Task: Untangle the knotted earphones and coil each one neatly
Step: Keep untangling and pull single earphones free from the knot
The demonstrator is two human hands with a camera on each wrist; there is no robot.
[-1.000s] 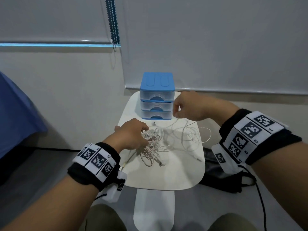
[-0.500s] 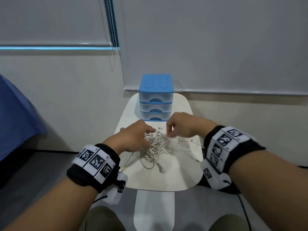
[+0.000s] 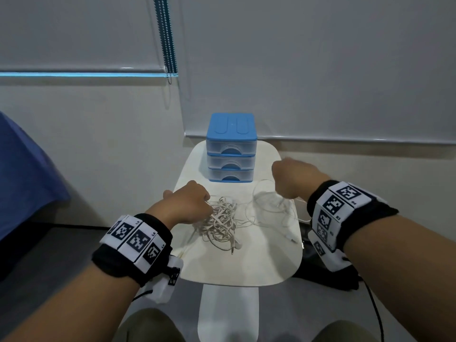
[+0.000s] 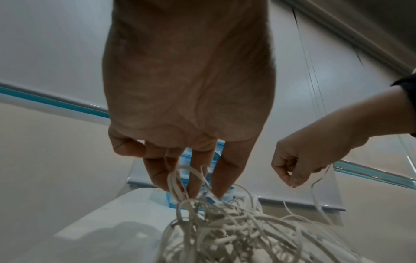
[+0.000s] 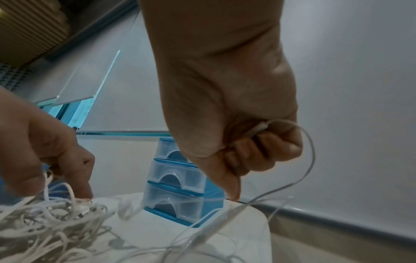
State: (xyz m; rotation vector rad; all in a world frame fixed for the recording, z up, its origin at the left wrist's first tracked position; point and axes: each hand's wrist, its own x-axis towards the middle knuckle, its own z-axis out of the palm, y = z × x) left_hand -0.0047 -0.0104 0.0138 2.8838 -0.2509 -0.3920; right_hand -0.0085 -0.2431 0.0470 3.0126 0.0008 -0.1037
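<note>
- One white table [image 3: 246, 265] with rounded corners stands against the wall; no brand or writing shows on it.
- One small drawer unit [image 3: 232, 146] sits at the table's far edge: blue top, three clear drawers stacked, each with a blue arched pull. No label can be read on it.
- Two wristbands, one per arm, black with white panels of square black-and-white codes. The left wristband [image 3: 133, 239] bears small tags "L4" and "L5"; the right wristband [image 3: 338, 208] bears "R3"; the other tags are too small to read.
- The left hand [image 3: 187, 204] rests on the left edge of the tangle, fingers [image 4: 227, 174] pointing down into the cords; whether they pinch a strand or only press cannot be told.
- The right hand [image 3: 293, 177] is raised above the table's right side, fingers curled tight round a thin white cable [image 5: 308, 160], a slim inline piece clamped in the fist.
- One knotted bundle of earphones [image 3: 222, 222] lies at the table's middle, off-white cords piled in loops; how many sets are in it cannot be counted.
- That held cable falls in loose loops [image 3: 274, 206] onto the table just right of the bundle, a strand linking the two.
- One jack plug [image 3: 232, 250] pokes from the bundle's near edge; a small white plug [image 3: 291, 238] lies near the right rim.
</note>
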